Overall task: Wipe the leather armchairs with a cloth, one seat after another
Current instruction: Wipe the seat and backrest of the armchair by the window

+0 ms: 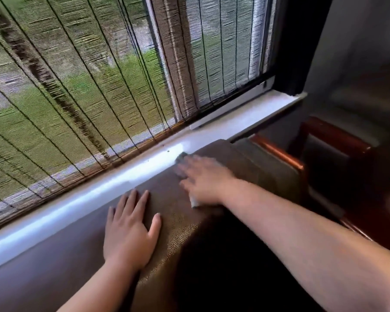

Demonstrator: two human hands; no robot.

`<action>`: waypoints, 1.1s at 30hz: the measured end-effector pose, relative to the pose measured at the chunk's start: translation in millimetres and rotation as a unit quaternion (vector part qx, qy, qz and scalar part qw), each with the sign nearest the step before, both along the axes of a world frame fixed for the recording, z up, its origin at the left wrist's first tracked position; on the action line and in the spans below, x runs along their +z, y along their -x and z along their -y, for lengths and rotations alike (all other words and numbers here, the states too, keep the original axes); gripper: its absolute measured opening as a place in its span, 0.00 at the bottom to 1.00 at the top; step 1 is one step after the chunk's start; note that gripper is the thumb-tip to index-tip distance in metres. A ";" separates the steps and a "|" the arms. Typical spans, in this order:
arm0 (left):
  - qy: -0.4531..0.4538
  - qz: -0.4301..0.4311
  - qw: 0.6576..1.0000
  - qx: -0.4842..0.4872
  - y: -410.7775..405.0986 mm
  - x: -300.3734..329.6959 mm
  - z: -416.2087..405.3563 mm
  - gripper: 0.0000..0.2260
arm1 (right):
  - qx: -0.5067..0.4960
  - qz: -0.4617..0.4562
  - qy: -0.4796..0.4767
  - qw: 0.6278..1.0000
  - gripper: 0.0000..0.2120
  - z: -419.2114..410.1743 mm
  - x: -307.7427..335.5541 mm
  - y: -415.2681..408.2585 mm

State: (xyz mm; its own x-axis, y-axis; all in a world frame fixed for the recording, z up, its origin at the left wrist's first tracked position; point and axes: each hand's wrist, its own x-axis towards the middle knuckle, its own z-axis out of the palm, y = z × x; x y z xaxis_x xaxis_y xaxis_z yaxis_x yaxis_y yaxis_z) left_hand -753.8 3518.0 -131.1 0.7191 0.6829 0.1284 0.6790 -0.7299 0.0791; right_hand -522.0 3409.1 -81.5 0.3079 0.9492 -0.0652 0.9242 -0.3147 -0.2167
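Note:
A brown leather armchair's backrest top [167, 194] runs along the window sill. My left hand [131, 230] lies flat on it with fingers straight and spread. Further right, my right hand [203, 181] presses a grey cloth [194, 202] flat onto the same top edge; the hand is blurred. Only small bits of the cloth show, at the fingertips and under the wrist. The seat below the backrest is dark and hard to make out.
A white window sill [122, 176] runs right behind the backrest, with a woven bamboo blind [77, 86] hanging over the window. At the right stands a second chair with a glossy reddish wooden armrest [279, 154]. A dark curtain [302, 41] hangs beside the window.

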 end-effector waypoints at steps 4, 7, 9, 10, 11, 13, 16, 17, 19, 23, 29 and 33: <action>-0.003 -0.003 1.000 0.002 1.9 -2.9 0.2 0.36 | -0.173 -0.003 0.068 0.983 0.29 -0.9 5.6 -89.9; -0.005 -0.004 1.000 0.001 1.9 -5.6 -0.4 0.35 | -0.212 -0.027 0.030 0.976 0.26 -2.9 -0.7 -80.7; -0.005 0.001 1.000 0.000 1.1 -6.3 -0.3 0.35 | -0.147 -0.001 0.000 0.989 0.29 7.7 -11.1 -39.4; -0.006 0.001 1.000 0.002 0.4 -6.5 0.2 0.35 | -0.103 0.012 -0.028 0.994 0.31 18.6 -20.7 -18.3; -0.007 0.000 1.000 0.005 -0.1 -6.9 0.3 0.35 | -0.061 0.029 -0.059 0.996 0.32 34.9 -27.2 0.0; -0.005 -0.002 1.000 0.006 0.1 -6.8 0.0 0.35 | -0.049 0.031 -0.125 0.990 0.31 67.9 -40.6 8.0; -0.005 -0.004 1.000 0.005 0.0 -3.8 0.8 0.36 | -0.192 0.038 -0.224 0.955 0.28 106.6 -63.7 -31.8; -0.005 -0.004 1.000 0.007 -0.2 -3.0 1.3 0.36 | -0.265 -0.010 -0.261 0.928 0.27 114.8 -66.0 -39.9; 0.000 -0.004 1.000 0.008 -0.4 -2.0 2.4 0.36 | -0.384 -0.079 -0.331 0.858 0.28 114.6 -69.1 -31.1; 0.010 -0.005 1.000 0.017 -0.7 2.2 6.4 0.36 | -0.253 0.020 -0.379 0.890 0.26 96.5 -85.0 48.3; 0.011 -0.013 1.000 0.015 0.4 12.5 12.5 0.39 | -0.183 0.083 -0.318 0.927 0.31 131.3 -111.1 6.4; 0.007 -0.011 1.000 0.014 -1.4 15.4 13.9 0.38 | -0.444 -0.135 -0.294 0.835 0.35 143.2 -127.4 -5.4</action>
State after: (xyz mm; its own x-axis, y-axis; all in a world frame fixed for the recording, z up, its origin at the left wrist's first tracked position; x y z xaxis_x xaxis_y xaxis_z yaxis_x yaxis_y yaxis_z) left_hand -752.4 3504.0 -115.7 0.7016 0.7052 0.1027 0.7015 -0.7088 0.0745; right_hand -516.6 3265.9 -208.8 0.9576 0.2456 0.1505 0.2741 -0.6157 -0.7388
